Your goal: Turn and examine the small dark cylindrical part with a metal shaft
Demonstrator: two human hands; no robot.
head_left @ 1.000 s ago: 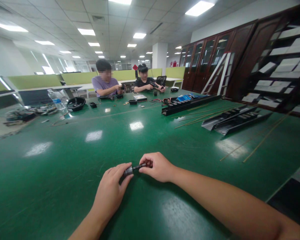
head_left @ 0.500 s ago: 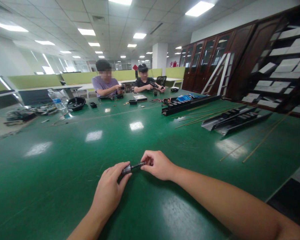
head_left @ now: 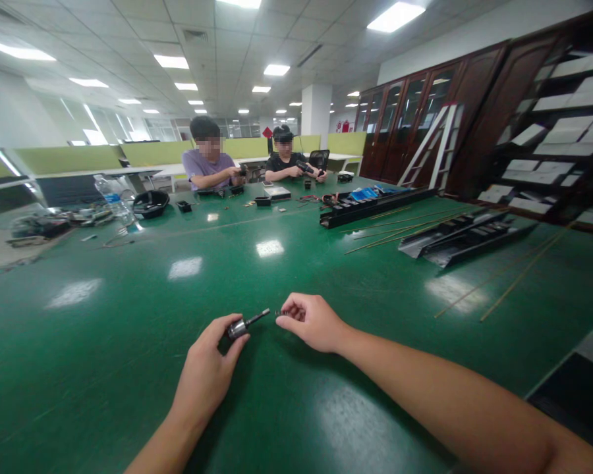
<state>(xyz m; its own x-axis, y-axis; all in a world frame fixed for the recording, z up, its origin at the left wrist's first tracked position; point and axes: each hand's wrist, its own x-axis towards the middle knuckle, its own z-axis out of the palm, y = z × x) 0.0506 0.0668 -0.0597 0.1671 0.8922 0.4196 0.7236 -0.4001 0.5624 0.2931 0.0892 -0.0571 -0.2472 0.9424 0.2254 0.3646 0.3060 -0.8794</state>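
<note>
So far, a silver metal cylinder [head_left: 236, 328] is gripped by the left hand [head_left: 205, 359], and a tiny dark piece [head_left: 279, 312] is pinched by the right hand [head_left: 312, 322], unjoined.

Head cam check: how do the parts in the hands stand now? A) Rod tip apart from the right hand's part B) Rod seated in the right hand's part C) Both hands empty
A: the left hand holds a small metal cylinder whose thin rod ends short of the small dark part pinched by the right hand, with a gap between them.
</note>
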